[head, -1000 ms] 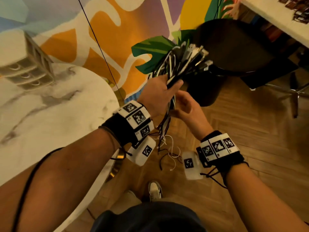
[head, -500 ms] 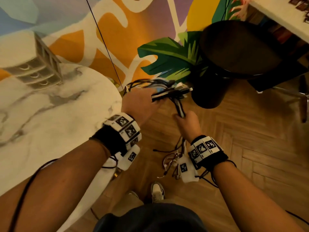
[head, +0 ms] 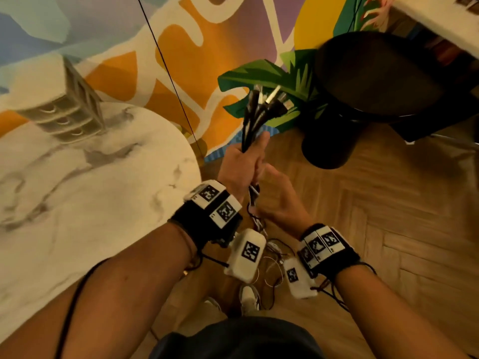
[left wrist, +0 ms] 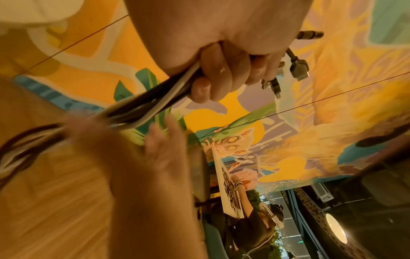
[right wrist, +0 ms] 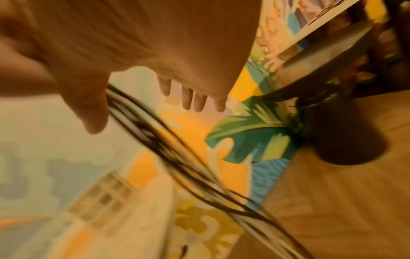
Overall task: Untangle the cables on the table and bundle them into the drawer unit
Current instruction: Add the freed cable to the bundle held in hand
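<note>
My left hand (head: 248, 159) grips a bundle of black and white cables (head: 252, 120) off the table's right edge, above the floor, with the plug ends (head: 272, 99) pointing up and away. The left wrist view shows its fingers (left wrist: 221, 70) curled round the bundle (left wrist: 155, 103). My right hand (head: 272, 198) is just below, fingers (right wrist: 193, 98) straight, and the cables (right wrist: 159, 140) run along its palm beside the thumb. Loose cable ends (head: 272, 252) hang under both wrists. The pale drawer unit (head: 70, 112) stands at the far left of the marble table (head: 77, 203).
A black round stool (head: 375, 73) stands close on the right, in front of a painted wall. A thin dark cord (head: 168, 71) slants down that wall. Wooden floor lies under my hands, my shoe (head: 248, 299) below them. Another person (left wrist: 255, 222) stands far off.
My left hand has swung the bundle from lying sideways to plug ends up. My right hand has risen from lower on the cables to just under the left and opened its fingers.
</note>
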The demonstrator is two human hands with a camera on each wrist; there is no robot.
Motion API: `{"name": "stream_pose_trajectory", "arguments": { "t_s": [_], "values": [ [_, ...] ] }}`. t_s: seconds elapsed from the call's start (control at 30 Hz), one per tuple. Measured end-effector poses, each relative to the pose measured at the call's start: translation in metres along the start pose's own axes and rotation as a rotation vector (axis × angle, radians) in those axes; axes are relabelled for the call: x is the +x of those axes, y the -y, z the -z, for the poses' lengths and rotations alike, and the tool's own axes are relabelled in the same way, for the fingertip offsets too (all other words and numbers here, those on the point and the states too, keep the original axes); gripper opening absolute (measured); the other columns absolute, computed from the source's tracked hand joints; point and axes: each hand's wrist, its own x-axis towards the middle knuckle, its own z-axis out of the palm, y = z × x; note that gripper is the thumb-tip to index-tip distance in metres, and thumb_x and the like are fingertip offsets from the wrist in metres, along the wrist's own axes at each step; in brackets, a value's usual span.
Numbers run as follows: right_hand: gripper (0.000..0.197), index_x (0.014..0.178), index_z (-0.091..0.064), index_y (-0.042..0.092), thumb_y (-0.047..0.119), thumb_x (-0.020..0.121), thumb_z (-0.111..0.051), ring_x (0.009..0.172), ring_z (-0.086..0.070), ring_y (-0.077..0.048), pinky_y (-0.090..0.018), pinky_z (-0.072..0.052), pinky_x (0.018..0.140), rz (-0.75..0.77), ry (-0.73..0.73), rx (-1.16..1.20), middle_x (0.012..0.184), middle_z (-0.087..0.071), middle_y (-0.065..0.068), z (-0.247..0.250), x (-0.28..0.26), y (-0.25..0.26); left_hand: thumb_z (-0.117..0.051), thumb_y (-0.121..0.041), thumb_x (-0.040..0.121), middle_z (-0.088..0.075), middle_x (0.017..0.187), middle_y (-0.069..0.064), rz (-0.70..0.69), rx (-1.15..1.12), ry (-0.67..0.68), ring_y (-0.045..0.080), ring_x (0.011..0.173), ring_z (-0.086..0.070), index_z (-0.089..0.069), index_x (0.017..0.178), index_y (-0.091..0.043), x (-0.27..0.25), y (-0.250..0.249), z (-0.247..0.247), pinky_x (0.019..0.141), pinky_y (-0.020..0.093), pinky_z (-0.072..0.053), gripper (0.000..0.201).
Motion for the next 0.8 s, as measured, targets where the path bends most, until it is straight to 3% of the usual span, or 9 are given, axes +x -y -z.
{"name": "stream_pose_trajectory", "arguments": {
  "t_s": [0.1,0.2,0.3,0.37,0.43,0.57,0.63,0.73,0.8],
  "values": [
    [0.022,0.092,-0.059,0.024,0.009,0.081,-0.071,0.081,-0.059,0.008,-0.015,-0.048,0.074,0.032,0.057,0.097,0.090,-0.061,0.011,-0.015,0.005,0.037,-0.050,-0.028,0.096,-0.031,0.036,-0.004,0.020,-0.022,0.076,0.012,0.031,-0.024,-0.035,0.046,-0.016,-0.008,0.006,-0.007,0.036,0.021,-0.023,0.054],
    [0.034,0.060,-0.049,0.023,0.010,0.090,-0.058,0.048,-0.044,-0.001,-0.023,-0.038,0.053,-0.038,0.020,0.106,0.054,-0.049,0.012,-0.024,0.005,0.035,-0.055,-0.023,0.093,-0.032,0.038,-0.004,0.031,0.034,0.122,0.012,0.033,-0.025,-0.038,0.050,-0.015,-0.005,-0.006,-0.004,0.038,0.023,-0.025,0.047],
    [0.044,0.052,-0.037,0.021,0.016,0.093,-0.055,0.037,-0.032,-0.002,-0.015,-0.029,0.044,-0.159,0.021,0.104,0.038,-0.037,0.014,-0.027,-0.002,0.030,-0.060,-0.016,0.090,-0.036,0.042,-0.005,0.014,0.071,0.123,0.010,0.036,-0.029,-0.046,0.061,-0.015,0.001,-0.020,0.005,0.039,0.023,-0.028,0.031],
    [0.037,0.057,-0.044,0.021,0.014,0.090,-0.058,0.045,-0.040,-0.001,-0.019,-0.036,0.052,-0.131,0.094,0.059,0.047,-0.045,0.015,-0.025,-0.006,0.030,-0.060,-0.012,0.089,-0.036,0.041,-0.008,0.005,0.072,0.106,0.009,0.035,-0.029,-0.049,0.064,-0.017,-0.001,-0.021,0.008,0.039,0.023,-0.027,0.028],
    [0.015,0.078,-0.057,0.020,0.007,0.084,-0.056,0.070,-0.055,-0.006,-0.025,-0.046,0.069,-0.091,0.181,0.110,0.076,-0.059,0.007,-0.017,-0.005,0.035,-0.060,-0.007,0.088,-0.037,0.039,-0.009,-0.003,0.084,0.099,0.007,0.034,-0.031,-0.051,0.067,-0.016,-0.006,-0.018,0.009,0.038,0.022,-0.027,0.024],
    [0.038,0.125,-0.055,0.021,0.034,0.094,-0.037,0.109,-0.058,-0.013,-0.031,-0.046,0.091,-0.002,-0.063,0.351,0.123,-0.060,0.000,0.014,0.009,0.076,-0.063,-0.003,0.085,-0.046,0.037,-0.011,0.004,0.184,0.022,0.000,0.034,-0.040,-0.063,0.078,-0.013,-0.014,-0.003,0.016,0.042,0.016,-0.032,0.012],
    [0.042,0.129,-0.055,0.020,0.036,0.100,-0.030,0.113,-0.056,-0.012,-0.030,-0.042,0.098,0.061,-0.140,0.308,0.123,-0.062,0.000,0.027,0.021,0.110,-0.066,-0.005,0.083,-0.049,0.040,-0.012,0.038,0.252,-0.005,-0.001,0.036,-0.041,-0.066,0.083,-0.014,-0.015,0.005,0.015,0.044,0.014,-0.033,0.009],
    [0.042,0.123,-0.061,0.020,0.037,0.102,-0.030,0.111,-0.058,-0.012,-0.031,-0.043,0.099,0.113,-0.009,0.076,0.115,-0.067,0.003,0.024,0.028,0.146,-0.067,0.003,0.080,-0.056,0.048,-0.015,0.032,0.262,-0.025,-0.006,0.042,-0.050,-0.064,0.077,-0.016,-0.015,0.007,0.014,0.049,0.013,-0.039,0.019],
    [0.039,0.119,-0.064,0.016,0.033,0.102,-0.034,0.108,-0.060,-0.012,-0.029,-0.045,0.096,0.166,-0.005,-0.035,0.113,-0.068,0.002,0.016,0.024,0.154,-0.064,0.010,0.079,-0.056,0.048,-0.013,-0.004,0.254,-0.009,-0.006,0.042,-0.051,-0.061,0.078,-0.004,-0.015,0.004,0.016,0.046,0.010,-0.038,0.013]
  ]
}}
